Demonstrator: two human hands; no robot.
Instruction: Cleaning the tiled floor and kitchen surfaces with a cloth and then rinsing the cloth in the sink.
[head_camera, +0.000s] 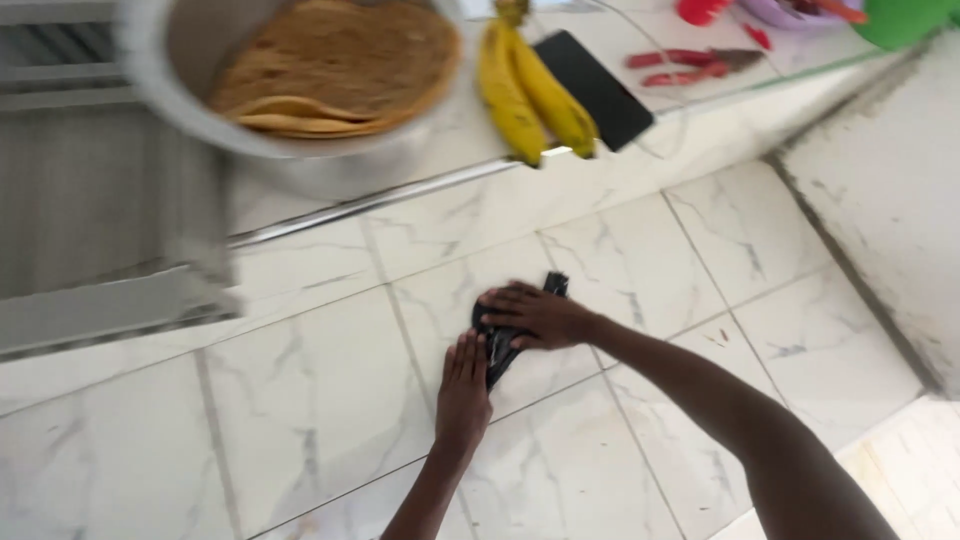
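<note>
We take the black plastic bag (505, 340) as our landmark: it lies crumpled on the white marbled tile floor (300, 400), under both hands. Our right hand (535, 315) presses flat on its upper part, fingers spread — no closed grip, the palm simply lies on it. Our left hand (462, 385) rests flat just beside the bag's lower left edge, fingers straight and together, touching it — again not clamped on anything. Well above the bag, on the table (700, 110), stand a metal pot (330, 165) holding flatbreads (340, 60), two yellow bananas (535, 95) just beside it and a dark phone (595, 85) next to them.
</note>
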